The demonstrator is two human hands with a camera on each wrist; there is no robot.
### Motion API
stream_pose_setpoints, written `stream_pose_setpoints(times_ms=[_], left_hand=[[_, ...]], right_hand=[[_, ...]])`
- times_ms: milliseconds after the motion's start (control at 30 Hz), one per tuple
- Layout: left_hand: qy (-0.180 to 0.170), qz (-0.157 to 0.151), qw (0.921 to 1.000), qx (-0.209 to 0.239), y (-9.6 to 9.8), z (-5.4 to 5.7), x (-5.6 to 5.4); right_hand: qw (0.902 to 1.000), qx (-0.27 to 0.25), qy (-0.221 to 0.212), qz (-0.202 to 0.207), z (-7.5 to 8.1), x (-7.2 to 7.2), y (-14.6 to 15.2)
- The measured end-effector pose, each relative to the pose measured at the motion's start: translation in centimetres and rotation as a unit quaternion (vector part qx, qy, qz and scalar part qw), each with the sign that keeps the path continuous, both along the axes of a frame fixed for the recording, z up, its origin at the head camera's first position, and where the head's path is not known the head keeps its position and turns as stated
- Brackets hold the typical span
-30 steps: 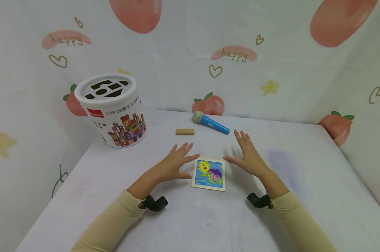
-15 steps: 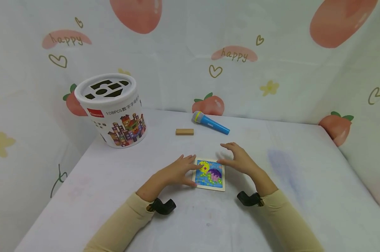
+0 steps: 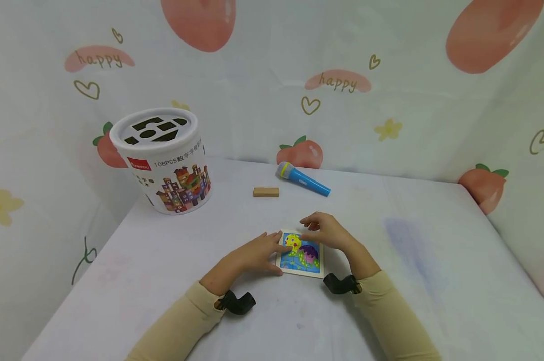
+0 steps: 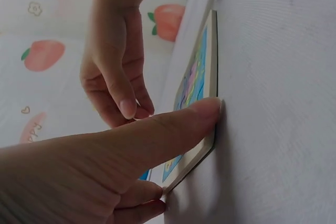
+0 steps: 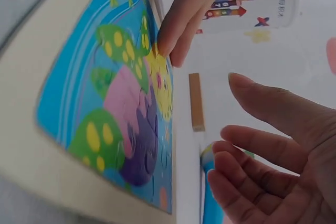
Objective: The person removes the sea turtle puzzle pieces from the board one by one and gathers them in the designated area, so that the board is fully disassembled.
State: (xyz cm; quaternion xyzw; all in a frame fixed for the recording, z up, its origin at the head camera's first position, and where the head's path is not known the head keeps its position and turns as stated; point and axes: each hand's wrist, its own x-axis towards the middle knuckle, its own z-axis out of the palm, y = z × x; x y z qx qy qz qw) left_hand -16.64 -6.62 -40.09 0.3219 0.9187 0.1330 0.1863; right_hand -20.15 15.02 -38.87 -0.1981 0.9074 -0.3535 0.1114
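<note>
Item one: turtle puzzle (image 3: 307,258) in a pale frame, flat on the worktop (image 3: 276,331) between the hands; we see no gap in its picture. Item two: left hand (image 3: 258,254), fingers extended, thumb and fingertips touching the puzzle's left side. Item three: right hand (image 3: 330,231), loosely curled, holding nothing, over its far right part. Change noted: both hands, wider apart a second ago, have closed in; the puzzle has not moved. We judge it steadied on the left, with the right side ungripped.
</note>
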Motion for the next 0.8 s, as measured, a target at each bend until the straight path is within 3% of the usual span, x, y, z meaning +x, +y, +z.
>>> stream_pose_setpoints(times_ms=[400, 800], left_hand=[[0.033, -0.013, 0.9993, -0.014, 0.5, -0.1, 0.4], [0.070, -0.030, 0.9969, -0.023, 0.4, -0.5, 0.9]], right_hand=[[0.9987, 0.017, -0.038, 0.030, -0.5, -0.9, -1.0], [0.9980, -0.010, -0.046, 0.043, -1.6, -1.2, -2.1]])
